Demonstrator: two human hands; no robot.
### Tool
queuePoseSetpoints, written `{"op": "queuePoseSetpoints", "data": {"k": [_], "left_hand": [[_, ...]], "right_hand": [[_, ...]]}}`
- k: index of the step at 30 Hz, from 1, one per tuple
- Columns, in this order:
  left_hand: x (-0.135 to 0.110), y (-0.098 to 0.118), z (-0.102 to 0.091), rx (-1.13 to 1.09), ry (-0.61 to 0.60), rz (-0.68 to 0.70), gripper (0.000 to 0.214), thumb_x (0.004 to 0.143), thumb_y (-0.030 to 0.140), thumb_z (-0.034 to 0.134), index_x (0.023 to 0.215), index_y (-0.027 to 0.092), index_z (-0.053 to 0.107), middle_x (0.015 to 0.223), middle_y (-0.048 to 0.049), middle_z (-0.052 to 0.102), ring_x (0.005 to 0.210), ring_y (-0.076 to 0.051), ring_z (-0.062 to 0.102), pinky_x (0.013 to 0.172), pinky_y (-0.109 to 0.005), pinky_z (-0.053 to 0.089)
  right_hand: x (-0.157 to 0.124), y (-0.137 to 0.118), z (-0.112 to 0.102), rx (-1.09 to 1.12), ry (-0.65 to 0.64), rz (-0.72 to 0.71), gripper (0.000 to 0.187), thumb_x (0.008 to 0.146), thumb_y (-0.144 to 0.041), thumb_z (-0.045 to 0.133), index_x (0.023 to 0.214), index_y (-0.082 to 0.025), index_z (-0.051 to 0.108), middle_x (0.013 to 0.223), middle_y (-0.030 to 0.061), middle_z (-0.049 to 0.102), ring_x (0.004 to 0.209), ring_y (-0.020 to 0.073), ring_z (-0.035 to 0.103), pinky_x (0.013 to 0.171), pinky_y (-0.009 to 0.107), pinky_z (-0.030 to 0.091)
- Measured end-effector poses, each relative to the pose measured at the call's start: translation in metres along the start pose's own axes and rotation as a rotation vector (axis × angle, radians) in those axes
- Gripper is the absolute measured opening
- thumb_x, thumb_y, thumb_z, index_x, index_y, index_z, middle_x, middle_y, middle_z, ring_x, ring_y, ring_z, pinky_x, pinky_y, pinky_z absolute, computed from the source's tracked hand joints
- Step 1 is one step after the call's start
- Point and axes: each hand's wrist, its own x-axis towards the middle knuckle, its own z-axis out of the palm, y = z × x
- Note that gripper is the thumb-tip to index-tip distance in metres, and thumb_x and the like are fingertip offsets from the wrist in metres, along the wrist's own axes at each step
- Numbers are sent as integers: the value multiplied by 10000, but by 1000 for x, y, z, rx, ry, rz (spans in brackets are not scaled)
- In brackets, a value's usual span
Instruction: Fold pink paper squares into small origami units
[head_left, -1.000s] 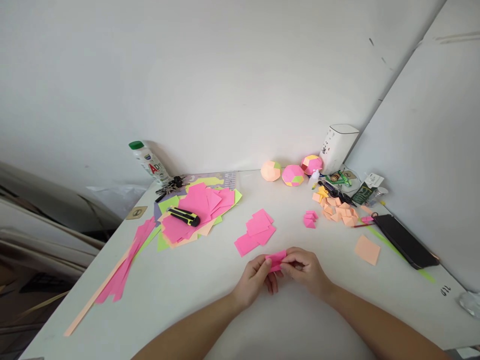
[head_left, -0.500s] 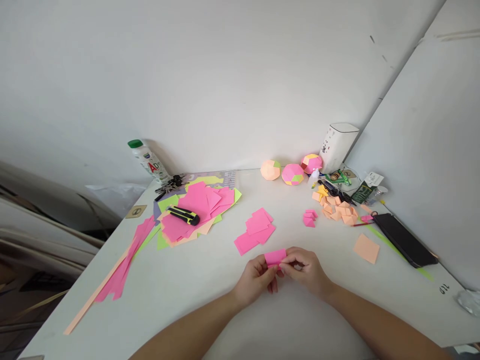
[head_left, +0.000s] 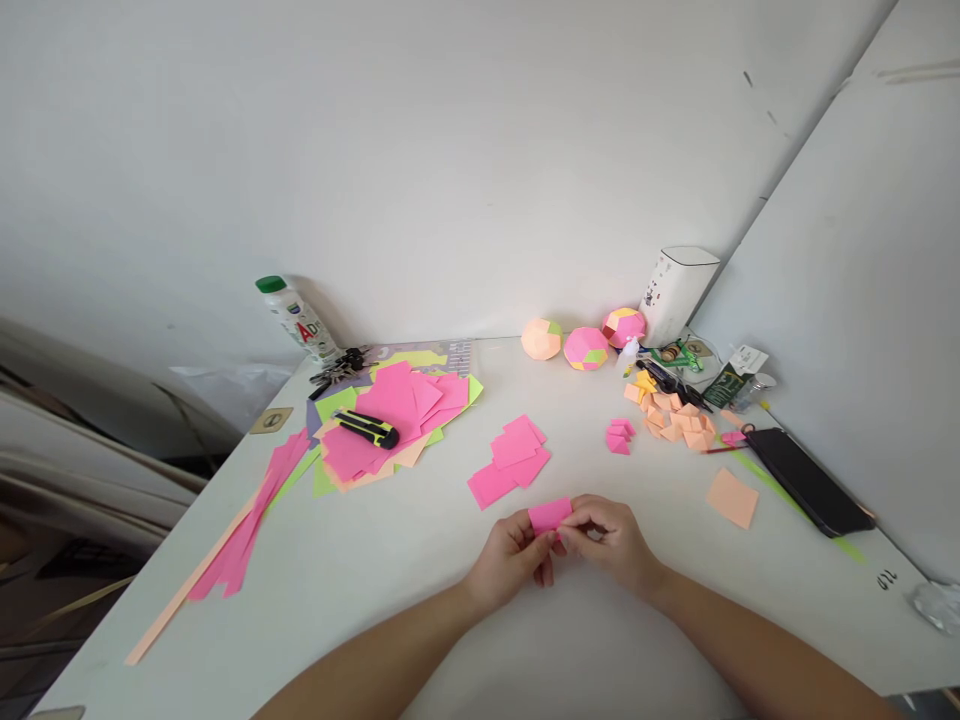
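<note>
A small folded pink paper [head_left: 549, 515] is pinched between both my hands just above the white table [head_left: 420, 570]. My left hand [head_left: 511, 560] grips its left end with closed fingers. My right hand [head_left: 611, 540] pinches its right end. Just beyond my hands lie several loose pink paper squares [head_left: 510, 462]. A small heap of folded pink pieces [head_left: 619, 437] lies further right.
A pile of pink, green and peach sheets [head_left: 390, 425] with a black-yellow utility knife [head_left: 367, 429] lies at left. Pink strips [head_left: 247, 525] run along the left edge. Three paper balls [head_left: 585, 347], a white box [head_left: 675, 293], peach pieces [head_left: 679, 420], a peach square [head_left: 733, 497], a phone [head_left: 810, 482], keys [head_left: 337, 368] and a bottle [head_left: 294, 318] stand around.
The pink paper has been turned up slightly in my fingers and now shows a flatter rectangular face. My hands have stayed in the same place.
</note>
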Motion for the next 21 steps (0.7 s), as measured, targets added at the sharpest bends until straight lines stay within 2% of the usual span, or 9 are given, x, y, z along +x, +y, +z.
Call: {"op": "queuePoseSetpoints", "data": {"k": [7, 14, 21], "left_hand": [[0, 0, 0, 4, -17, -3, 360, 781, 501, 579, 801, 143, 549, 711, -38, 660, 434, -85, 545, 449, -228, 440], [1, -2, 0, -1, -12, 6, 372, 775, 511, 582, 804, 142, 547, 705, -34, 652, 426, -85, 540, 446, -230, 440], [1, -1, 0, -6, -11, 8, 374, 777, 519, 575, 788, 146, 553, 664, -21, 634, 417, -87, 533, 447, -235, 438]], "right_hand": [[-2, 5, 0, 8, -3, 26, 188, 820, -232, 588, 644, -176, 622, 592, 15, 564, 518, 118, 480, 445, 239, 364], [-1, 3, 0, 11, 3, 12, 207, 819, -261, 594, 633, -173, 618, 580, 14, 561, 512, 119, 486, 437, 236, 368], [-1, 1, -1, 22, -19, 61, 226, 832, -289, 578, 634, -179, 586, 578, 3, 546, 497, 112, 497, 443, 236, 399]]}}
